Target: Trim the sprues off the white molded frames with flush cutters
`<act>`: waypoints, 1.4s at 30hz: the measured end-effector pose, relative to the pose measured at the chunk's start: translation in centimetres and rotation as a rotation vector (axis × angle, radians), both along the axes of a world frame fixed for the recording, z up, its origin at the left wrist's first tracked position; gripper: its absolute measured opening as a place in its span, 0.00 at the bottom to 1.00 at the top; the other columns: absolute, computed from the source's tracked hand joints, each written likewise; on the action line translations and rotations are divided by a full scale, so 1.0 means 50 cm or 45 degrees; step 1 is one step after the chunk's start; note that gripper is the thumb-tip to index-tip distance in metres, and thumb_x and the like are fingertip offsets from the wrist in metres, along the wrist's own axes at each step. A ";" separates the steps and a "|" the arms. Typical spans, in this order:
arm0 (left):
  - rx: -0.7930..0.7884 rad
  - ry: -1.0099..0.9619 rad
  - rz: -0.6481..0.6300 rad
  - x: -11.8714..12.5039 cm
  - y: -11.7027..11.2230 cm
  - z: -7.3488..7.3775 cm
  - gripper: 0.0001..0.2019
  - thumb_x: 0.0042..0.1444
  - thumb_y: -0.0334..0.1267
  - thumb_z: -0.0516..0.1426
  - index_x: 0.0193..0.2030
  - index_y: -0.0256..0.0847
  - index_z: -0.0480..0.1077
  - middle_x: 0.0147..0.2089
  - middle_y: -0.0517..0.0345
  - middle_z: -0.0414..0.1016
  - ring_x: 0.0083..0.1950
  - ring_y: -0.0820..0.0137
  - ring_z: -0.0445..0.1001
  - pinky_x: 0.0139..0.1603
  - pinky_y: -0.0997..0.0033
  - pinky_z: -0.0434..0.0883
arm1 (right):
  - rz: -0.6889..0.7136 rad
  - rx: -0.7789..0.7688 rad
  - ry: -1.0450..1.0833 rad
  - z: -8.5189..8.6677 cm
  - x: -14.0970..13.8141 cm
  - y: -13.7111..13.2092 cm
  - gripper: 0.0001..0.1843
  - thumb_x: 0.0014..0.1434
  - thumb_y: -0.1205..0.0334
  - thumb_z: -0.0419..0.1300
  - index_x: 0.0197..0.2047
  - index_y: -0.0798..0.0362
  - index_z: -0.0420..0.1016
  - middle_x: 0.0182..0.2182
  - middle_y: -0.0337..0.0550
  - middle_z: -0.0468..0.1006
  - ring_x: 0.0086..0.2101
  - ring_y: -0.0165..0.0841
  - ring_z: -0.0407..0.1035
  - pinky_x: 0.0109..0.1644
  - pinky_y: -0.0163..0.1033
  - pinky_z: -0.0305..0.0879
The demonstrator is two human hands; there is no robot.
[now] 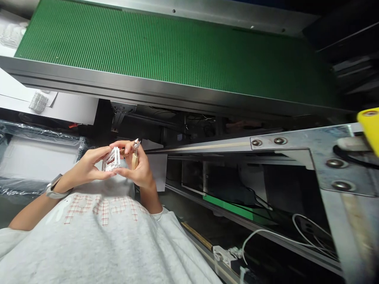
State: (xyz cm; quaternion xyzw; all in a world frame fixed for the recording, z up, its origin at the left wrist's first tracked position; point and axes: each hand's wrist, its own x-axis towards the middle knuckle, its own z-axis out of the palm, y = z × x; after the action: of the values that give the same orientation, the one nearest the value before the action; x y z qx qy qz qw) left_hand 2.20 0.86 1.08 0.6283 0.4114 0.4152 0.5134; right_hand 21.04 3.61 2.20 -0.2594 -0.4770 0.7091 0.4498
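Close to my chest, white plastic frame-like parts are held between both hands, several thin pieces lying side by side. My left hand is closed on their left side, thumb below and fingers above. On the other side, my right hand steadies the same parts with its thumb and fingertips. Small nippers with a beige handle are also tucked in my right hand, their metal jaws pointing up and away from me. Fingers hide part of the white pieces and most of the nippers' handles.
A green ribbed conveyor belt with a metal side rail runs across ahead. To the left are a plastic-lined tray and a clear bundle of parts on white sheets. A metal frame with cables stands at the right.
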 end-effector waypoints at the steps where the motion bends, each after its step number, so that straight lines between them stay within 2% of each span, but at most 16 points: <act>1: -0.023 0.023 -0.014 -0.003 0.001 0.004 0.22 0.55 0.47 0.69 0.52 0.37 0.77 0.39 0.51 0.80 0.38 0.65 0.77 0.42 0.68 0.77 | -0.005 -0.015 -0.021 0.000 -0.002 -0.001 0.30 0.43 0.58 0.80 0.37 0.45 0.62 0.50 0.44 0.81 0.48 0.37 0.77 0.56 0.46 0.74; 5: -0.110 0.064 -0.038 -0.010 0.003 0.019 0.19 0.57 0.48 0.67 0.49 0.37 0.76 0.39 0.52 0.78 0.37 0.67 0.76 0.42 0.69 0.77 | -0.059 -0.075 -0.056 -0.006 -0.012 -0.003 0.30 0.45 0.58 0.80 0.36 0.45 0.61 0.50 0.44 0.82 0.49 0.37 0.78 0.56 0.46 0.74; 9: -0.199 0.121 -0.064 -0.022 0.000 0.025 0.19 0.59 0.48 0.65 0.50 0.38 0.75 0.40 0.53 0.78 0.39 0.65 0.78 0.41 0.70 0.78 | -0.036 -0.170 -0.067 -0.017 -0.024 -0.007 0.30 0.44 0.56 0.80 0.36 0.45 0.61 0.48 0.43 0.83 0.47 0.36 0.78 0.55 0.45 0.74; 14: -0.348 0.129 -0.101 -0.042 -0.005 0.022 0.24 0.57 0.49 0.67 0.56 0.38 0.73 0.50 0.49 0.81 0.46 0.61 0.81 0.48 0.65 0.79 | -0.044 -0.227 -0.046 -0.026 -0.037 -0.017 0.30 0.42 0.59 0.81 0.36 0.45 0.64 0.46 0.40 0.83 0.47 0.34 0.78 0.59 0.45 0.74; 17: -0.406 -0.027 -0.089 -0.049 -0.007 0.012 0.26 0.53 0.45 0.71 0.54 0.39 0.69 0.54 0.44 0.80 0.52 0.58 0.82 0.51 0.62 0.80 | -0.085 -0.248 -0.071 -0.031 -0.045 -0.023 0.31 0.40 0.59 0.82 0.36 0.46 0.63 0.47 0.41 0.82 0.46 0.34 0.78 0.58 0.44 0.75; 21: -0.373 -0.185 -0.027 -0.056 -0.008 -0.001 0.23 0.49 0.38 0.73 0.45 0.39 0.66 0.48 0.45 0.80 0.50 0.60 0.83 0.48 0.66 0.80 | -0.082 -0.233 -0.080 -0.038 -0.051 -0.028 0.32 0.40 0.56 0.81 0.35 0.46 0.60 0.50 0.44 0.81 0.48 0.36 0.77 0.60 0.48 0.74; 25: -0.363 -0.113 0.051 -0.064 -0.005 0.002 0.25 0.45 0.39 0.75 0.44 0.37 0.68 0.42 0.50 0.79 0.42 0.66 0.81 0.41 0.72 0.78 | -0.037 -0.138 -0.055 -0.047 -0.048 -0.030 0.30 0.41 0.57 0.81 0.36 0.46 0.63 0.55 0.47 0.79 0.55 0.39 0.73 0.62 0.49 0.70; 29: -0.381 -0.091 0.069 -0.064 -0.005 0.011 0.25 0.45 0.38 0.75 0.45 0.37 0.69 0.38 0.55 0.77 0.37 0.70 0.77 0.37 0.75 0.75 | -0.056 -0.108 -0.018 -0.056 -0.042 -0.028 0.30 0.41 0.55 0.81 0.36 0.46 0.64 0.55 0.47 0.78 0.53 0.39 0.73 0.57 0.47 0.71; 32: -0.392 -0.175 0.075 -0.060 -0.010 0.006 0.26 0.45 0.37 0.74 0.47 0.38 0.69 0.40 0.54 0.77 0.38 0.70 0.77 0.37 0.74 0.74 | 0.028 -0.093 -0.004 -0.061 -0.040 -0.025 0.31 0.37 0.59 0.82 0.36 0.46 0.64 0.57 0.47 0.77 0.52 0.39 0.72 0.55 0.47 0.72; 35: -0.426 -0.295 0.039 -0.054 -0.020 -0.008 0.26 0.44 0.35 0.75 0.47 0.39 0.68 0.43 0.52 0.78 0.41 0.68 0.79 0.40 0.73 0.76 | 0.083 -0.123 0.031 -0.063 -0.044 -0.025 0.30 0.41 0.59 0.81 0.36 0.46 0.63 0.53 0.46 0.79 0.49 0.37 0.75 0.56 0.47 0.72; 38: -0.441 -0.357 0.057 -0.047 -0.028 -0.018 0.25 0.45 0.34 0.74 0.46 0.40 0.68 0.45 0.52 0.79 0.44 0.67 0.80 0.43 0.71 0.77 | 0.024 -0.146 0.023 -0.059 -0.050 -0.026 0.29 0.43 0.58 0.80 0.36 0.46 0.63 0.47 0.43 0.82 0.46 0.35 0.77 0.55 0.45 0.73; 42: -0.423 -0.346 0.112 -0.039 -0.032 -0.019 0.25 0.46 0.35 0.74 0.48 0.40 0.69 0.50 0.47 0.80 0.49 0.63 0.81 0.49 0.67 0.78 | -0.059 -0.205 -0.084 -0.051 -0.053 -0.028 0.32 0.40 0.53 0.81 0.35 0.46 0.63 0.48 0.45 0.83 0.46 0.36 0.77 0.54 0.44 0.74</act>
State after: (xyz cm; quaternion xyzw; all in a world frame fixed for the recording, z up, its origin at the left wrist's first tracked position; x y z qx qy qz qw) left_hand 0.23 -0.72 0.11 0.4546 0.4282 0.4446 0.6421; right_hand 18.40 2.20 -0.34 -0.3289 -0.4271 0.7255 0.4278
